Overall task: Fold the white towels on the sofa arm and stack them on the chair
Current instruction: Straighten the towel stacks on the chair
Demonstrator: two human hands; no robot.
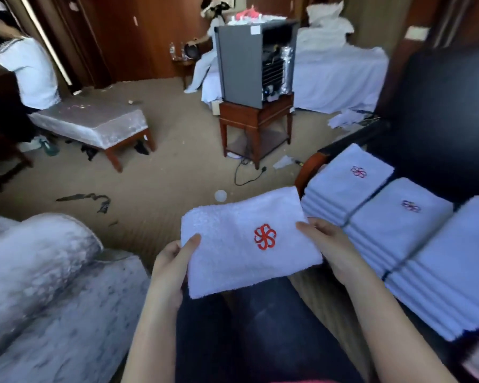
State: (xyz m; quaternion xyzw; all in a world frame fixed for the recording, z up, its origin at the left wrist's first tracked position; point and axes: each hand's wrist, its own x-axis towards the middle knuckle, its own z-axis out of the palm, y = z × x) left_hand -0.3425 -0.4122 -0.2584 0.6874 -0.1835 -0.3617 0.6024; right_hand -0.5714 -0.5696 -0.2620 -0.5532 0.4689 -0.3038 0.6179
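Left hand (pixel 172 261), working just right of the pale, mottled upholstered sofa arm (pixel 39 258), is pinching the near-left edge of a folded white terry towel with a red flower emblem (pixel 241 244), thumb on top. Right hand (pixel 329 244) is gripping the opposite short edge, so the towel's long axis is running hand to hand above the lap. Just right of that hand, three stacks of folded white emblem towels (pixel 398 225) are sitting in a row on the dark upholstered chair (pixel 440 120). With the right hand nearer, the placing move is likely heading rightward.
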